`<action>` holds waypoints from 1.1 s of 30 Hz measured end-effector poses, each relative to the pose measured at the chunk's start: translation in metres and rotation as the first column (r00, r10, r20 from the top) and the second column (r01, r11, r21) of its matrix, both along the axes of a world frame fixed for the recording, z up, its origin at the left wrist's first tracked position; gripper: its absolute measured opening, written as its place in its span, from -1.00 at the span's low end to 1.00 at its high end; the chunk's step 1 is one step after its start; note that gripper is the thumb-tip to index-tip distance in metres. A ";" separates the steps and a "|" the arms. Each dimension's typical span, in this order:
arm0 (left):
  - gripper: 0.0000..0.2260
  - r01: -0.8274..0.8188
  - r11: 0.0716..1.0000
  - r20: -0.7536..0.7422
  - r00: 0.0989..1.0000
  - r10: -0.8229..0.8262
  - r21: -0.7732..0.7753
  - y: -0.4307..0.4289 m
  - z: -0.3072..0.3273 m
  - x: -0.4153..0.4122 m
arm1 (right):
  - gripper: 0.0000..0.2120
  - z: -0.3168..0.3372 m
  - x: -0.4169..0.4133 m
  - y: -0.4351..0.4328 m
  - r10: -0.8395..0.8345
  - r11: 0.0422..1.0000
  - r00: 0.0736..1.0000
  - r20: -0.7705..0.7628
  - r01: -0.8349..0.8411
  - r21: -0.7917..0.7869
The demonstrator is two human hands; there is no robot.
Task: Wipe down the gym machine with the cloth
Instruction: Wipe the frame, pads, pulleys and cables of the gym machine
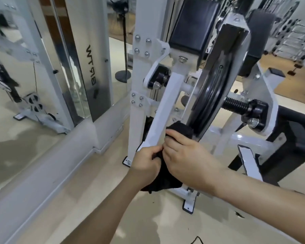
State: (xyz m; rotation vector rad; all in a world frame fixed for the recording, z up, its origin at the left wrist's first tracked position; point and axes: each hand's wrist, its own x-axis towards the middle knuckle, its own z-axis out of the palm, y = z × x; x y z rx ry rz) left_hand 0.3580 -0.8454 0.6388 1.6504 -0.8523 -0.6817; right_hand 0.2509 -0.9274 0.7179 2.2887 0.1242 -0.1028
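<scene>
A white gym machine (141, 71) with black pads and a black weight plate (209, 95) fills the middle of the head view. Its slanted white arm (164, 113) runs down toward my hands. A black cloth (163, 176) is bunched between both hands, just below that arm's lower end. My left hand (146, 163) pinches the cloth from the left. My right hand (185, 155) grips its upper part, where a fold (180, 128) pokes out against the plate's lower edge. The rest of the cloth hangs down beneath my hands.
A mirror wall (25, 85) with a raised ledge (48, 166) runs along the left. A black fan stand (124, 50) is behind the machine. Black padded seat parts (292, 143) sit to the right, dumbbell racks (292, 36) far right. Beige floor lies below, with a thin black cable (197, 240) at the bottom edge.
</scene>
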 end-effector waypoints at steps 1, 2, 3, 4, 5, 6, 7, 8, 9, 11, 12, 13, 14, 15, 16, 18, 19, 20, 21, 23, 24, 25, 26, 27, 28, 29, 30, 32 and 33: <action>-0.64 -0.066 0.998 -0.010 0.998 0.066 0.009 0.000 0.004 0.006 | -0.68 -0.001 0.004 -0.002 0.037 0.999 0.999 0.021 -0.037 0.000; -0.61 -0.086 0.996 -0.013 0.996 0.086 -0.013 -0.003 0.015 0.012 | -0.71 0.001 0.010 -0.002 0.069 0.997 0.994 0.086 -0.072 0.027; -0.59 -0.110 0.992 -0.011 0.994 0.110 -0.065 -0.005 0.030 0.017 | -0.74 0.004 0.016 -0.002 0.088 0.992 0.982 0.168 -0.102 0.078; -0.58 -0.187 0.975 -0.021 0.982 0.186 -0.124 -0.010 0.046 0.023 | -0.78 0.006 0.022 -0.002 0.084 0.982 0.970 0.230 -0.120 0.147; -0.57 -0.245 0.951 -0.009 0.969 0.248 -0.188 -0.015 0.059 0.028 | -0.80 0.005 0.024 0.000 0.066 0.967 0.957 0.283 -0.131 0.219; -0.57 -0.263 0.932 0.038 0.959 0.281 -0.250 -0.019 0.070 0.031 | -0.81 0.002 0.023 0.004 0.042 0.950 0.942 0.334 -0.141 0.279; -0.59 -0.260 0.917 0.113 0.946 0.305 -0.302 -0.022 0.077 0.033 | -0.80 -0.004 0.021 0.007 0.015 0.938 0.920 0.391 -0.148 0.312; -0.61 -0.257 0.907 0.196 0.922 0.333 -0.333 -0.024 0.080 0.034 | -0.78 -0.010 0.019 0.009 -0.017 0.930 0.891 0.453 -0.152 0.334; -0.65 -0.241 0.910 0.287 0.894 0.343 -0.338 -0.026 0.079 0.035 | -0.77 -0.016 0.018 0.012 -0.063 0.921 0.855 0.515 -0.149 0.360; -0.76 -0.191 0.934 0.469 0.823 0.320 -0.301 -0.027 0.068 0.040 | -0.76 -0.034 0.018 0.018 -0.138 0.912 0.791 0.596 -0.133 0.388; -0.80 -0.165 0.949 0.544 0.787 0.290 -0.268 -0.025 0.061 0.041 | -0.76 -0.042 0.018 0.024 -0.170 0.907 0.782 0.599 -0.113 0.405; -0.82 -0.136 0.964 0.589 0.769 0.248 -0.228 -0.024 0.057 0.044 | -0.76 -0.050 0.019 0.029 -0.202 0.897 0.780 0.592 -0.096 0.432; -0.82 -0.098 0.975 0.614 0.763 0.202 -0.199 -0.024 0.055 0.048 | -0.77 -0.057 0.022 0.034 -0.230 0.883 0.774 0.590 -0.089 0.461; -0.81 -0.066 0.981 0.627 0.760 0.169 -0.184 -0.026 0.057 0.054 | -0.78 -0.062 0.028 0.037 -0.263 0.868 0.761 0.593 -0.083 0.490; -0.80 -0.046 0.982 0.631 0.761 0.152 -0.180 -0.030 0.060 0.062 | -0.79 -0.067 0.037 0.039 -0.307 0.849 0.739 0.600 -0.073 0.524; -0.78 0.029 0.975 0.649 0.751 0.125 -0.222 -0.039 0.068 0.075 | -0.81 -0.077 0.056 0.043 -0.409 0.811 0.666 0.623 -0.047 0.583; -0.77 0.097 0.960 0.670 0.735 0.109 -0.263 -0.046 0.074 0.082 | -0.83 -0.079 0.067 0.045 -0.466 0.789 0.617 0.633 -0.033 0.613; -0.76 0.180 0.936 0.697 0.712 0.089 -0.303 -0.052 0.081 0.089 | -0.85 -0.079 0.079 0.047 -0.534 0.759 0.564 0.630 -0.009 0.651; -0.77 0.257 0.904 0.728 0.681 0.081 -0.341 -0.057 0.087 0.096 | -0.86 -0.078 0.090 0.047 -0.611 0.713 0.510 0.606 0.021 0.701; -0.80 0.380 0.837 0.787 0.610 0.094 -0.394 -0.070 0.097 0.112 | -0.78 -0.071 0.107 0.040 -0.759 0.597 0.388 0.524 0.091 0.797; -0.81 0.419 0.815 0.811 0.576 0.102 -0.400 -0.077 0.100 0.120 | -0.72 -0.066 0.114 0.034 -0.823 0.531 0.316 0.472 0.135 0.836; -0.81 0.440 0.803 0.830 0.545 0.116 -0.401 -0.084 0.103 0.128 | -0.71 -0.059 0.120 0.027 -0.877 0.458 0.238 0.417 0.156 0.875; -0.80 0.457 0.796 0.849 0.512 0.129 -0.397 -0.091 0.104 0.136 | -0.73 -0.052 0.128 0.019 -0.916 0.392 0.149 0.373 0.136 0.910; -0.80 0.469 0.795 0.869 0.474 0.141 -0.385 -0.096 0.103 0.142 | -0.74 -0.047 0.135 0.012 -0.932 0.361 0.049 0.358 0.067 0.930; -0.82 0.476 0.800 0.889 0.433 0.149 -0.366 -0.098 0.100 0.146 | -0.74 -0.043 0.141 0.007 -0.929 0.369 -0.055 0.367 -0.023 0.929; -0.87 0.477 0.807 0.908 0.384 0.167 -0.349 -0.099 0.096 0.149 | -0.73 -0.037 0.148 0.001 -0.911 0.402 -0.147 0.386 -0.101 0.910; -0.92 0.465 0.818 0.921 0.340 0.189 -0.339 -0.098 0.092 0.152 | -0.75 -0.031 0.155 -0.004 -0.879 0.462 -0.223 0.423 -0.175 0.869; -0.84 0.388 0.863 0.922 0.333 0.196 -0.324 -0.091 0.086 0.160 | -0.80 -0.016 0.167 -0.013 -0.814 0.577 -0.296 0.500 -0.307 0.757; -0.80 0.354 0.880 0.914 0.361 0.184 -0.317 -0.088 0.088 0.164 | -0.80 -0.009 0.171 -0.018 -0.795 0.606 -0.303 0.526 -0.338 0.720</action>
